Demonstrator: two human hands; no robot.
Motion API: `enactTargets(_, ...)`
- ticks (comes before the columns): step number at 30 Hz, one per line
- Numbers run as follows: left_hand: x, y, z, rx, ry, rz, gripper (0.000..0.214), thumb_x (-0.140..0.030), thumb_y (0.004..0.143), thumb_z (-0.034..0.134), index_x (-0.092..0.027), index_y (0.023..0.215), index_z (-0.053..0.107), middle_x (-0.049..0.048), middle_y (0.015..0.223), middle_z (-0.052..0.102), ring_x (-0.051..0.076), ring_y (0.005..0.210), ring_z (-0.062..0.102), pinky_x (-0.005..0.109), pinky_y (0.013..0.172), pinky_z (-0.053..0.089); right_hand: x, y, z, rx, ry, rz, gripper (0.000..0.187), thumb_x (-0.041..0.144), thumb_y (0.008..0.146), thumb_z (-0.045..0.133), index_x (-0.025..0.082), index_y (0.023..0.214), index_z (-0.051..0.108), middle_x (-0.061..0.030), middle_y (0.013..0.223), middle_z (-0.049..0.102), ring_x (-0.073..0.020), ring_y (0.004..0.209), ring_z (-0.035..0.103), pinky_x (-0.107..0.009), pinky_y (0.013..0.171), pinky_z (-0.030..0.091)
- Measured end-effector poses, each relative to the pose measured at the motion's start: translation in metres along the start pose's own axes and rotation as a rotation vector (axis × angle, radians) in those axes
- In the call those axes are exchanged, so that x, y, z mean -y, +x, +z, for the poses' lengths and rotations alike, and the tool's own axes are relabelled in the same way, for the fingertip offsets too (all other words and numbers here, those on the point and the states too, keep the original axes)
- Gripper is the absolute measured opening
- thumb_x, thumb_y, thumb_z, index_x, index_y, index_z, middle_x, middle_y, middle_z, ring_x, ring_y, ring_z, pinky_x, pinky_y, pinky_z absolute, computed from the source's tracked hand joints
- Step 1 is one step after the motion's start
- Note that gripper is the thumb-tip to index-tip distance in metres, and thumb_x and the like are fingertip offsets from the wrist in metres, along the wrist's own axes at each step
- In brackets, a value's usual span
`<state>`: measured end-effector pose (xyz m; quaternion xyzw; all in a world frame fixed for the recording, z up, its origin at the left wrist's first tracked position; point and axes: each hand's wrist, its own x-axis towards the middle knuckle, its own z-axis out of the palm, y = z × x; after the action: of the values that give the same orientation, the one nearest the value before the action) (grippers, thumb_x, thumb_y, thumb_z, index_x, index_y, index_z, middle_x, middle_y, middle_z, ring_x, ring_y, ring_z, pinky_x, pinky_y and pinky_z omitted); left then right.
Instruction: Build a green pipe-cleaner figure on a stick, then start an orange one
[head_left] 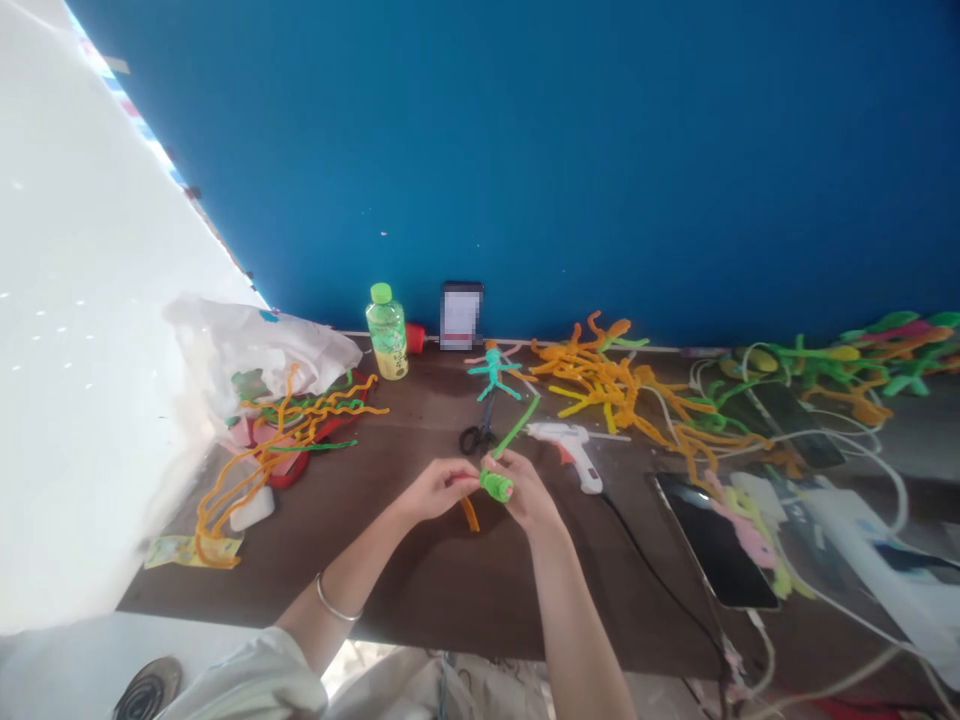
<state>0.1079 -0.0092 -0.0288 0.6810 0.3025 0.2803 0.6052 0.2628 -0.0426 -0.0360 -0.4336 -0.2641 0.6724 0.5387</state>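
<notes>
Fuzzy green pipe cleaner (496, 487), coiled, pinched between left hand (437, 489) and right hand (524, 490) fingers

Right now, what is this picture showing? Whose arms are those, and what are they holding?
This picture comes from one camera worn on a person's head, so it shows what they see looking down at their own arms. Their left hand and right hand are bare, and together they pinch a fuzzy green pipe cleaner coil. A short orange pipe cleaner pokes out below it. On the dark brown table lie a white hot glue gun, black-handled scissors, a little teal pipe-cleaner figure, a heap of orange pipe cleaners, a phone and a bottle with a green cap.
</notes>
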Motion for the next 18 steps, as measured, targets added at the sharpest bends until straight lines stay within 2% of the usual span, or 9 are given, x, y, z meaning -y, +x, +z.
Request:
enactTargets(4,-0.004,-0.001,0.005,-0.002,-0.189,-0.072,0.037,-0.048,0.07,0.058,-0.012,0.066,0.052,-0.0051,0.051,0.037,0.003,0.043,0.03,0.017,0.043,0.024,-0.001,-0.001,0.004,-0.001,0.037,0.001,0.02,0.028,0.062,0.073,0.016,0.064,0.057,0.0039,0.056,0.049,-0.0046,0.047,0.041,-0.018,0.046,0.032)
enactTargets(8,0.001,-0.002,0.008,0.0,-0.283,-0.131,0.038,-0.049,0.067,0.06,-0.013,0.065,0.05,-0.0068,0.047,0.036,0.002,0.037,0.029,0.016,0.037,0.024,-0.003,-0.001,0.011,-0.017,0.025,0.005,0.021,0.029,0.06,0.073,0.016,0.063,0.057,0.0034,0.057,0.048,-0.0062,0.049,0.042,-0.019,0.046,0.033)
enactTargets(14,0.015,0.001,0.009,-0.158,-0.581,-0.121,0.032,-0.045,0.073,0.057,-0.015,0.074,0.047,-0.01,0.042,0.031,0.002,0.032,0.025,0.014,0.032,0.022,-0.009,0.001,0.017,-0.088,0.014,-0.161,0.02,0.037,0.07,0.065,0.017,0.071,0.063,0.0005,0.065,0.055,-0.0087,0.057,0.046,-0.021,0.054,0.039)
enactTargets(16,0.015,0.002,0.009,-0.122,-0.706,-0.119,0.028,-0.041,0.075,0.057,-0.015,0.075,0.047,-0.0098,0.043,0.03,0.001,0.033,0.023,0.013,0.032,0.02,-0.009,0.001,0.017,-0.073,0.025,-0.157,0.019,0.035,0.071,0.064,0.017,0.077,0.065,-0.0004,0.069,0.058,-0.0093,0.059,0.048,-0.022,0.057,0.04)
enactTargets(18,0.014,0.002,0.01,-0.033,-0.839,-0.142,0.026,-0.038,0.076,0.056,-0.014,0.074,0.048,-0.0089,0.044,0.031,0.001,0.034,0.021,0.013,0.034,0.018,-0.008,0.001,0.017,-0.045,0.058,-0.137,0.021,0.036,0.071,0.063,0.018,0.081,0.066,-0.0011,0.071,0.061,-0.0105,0.06,0.051,-0.023,0.06,0.042)
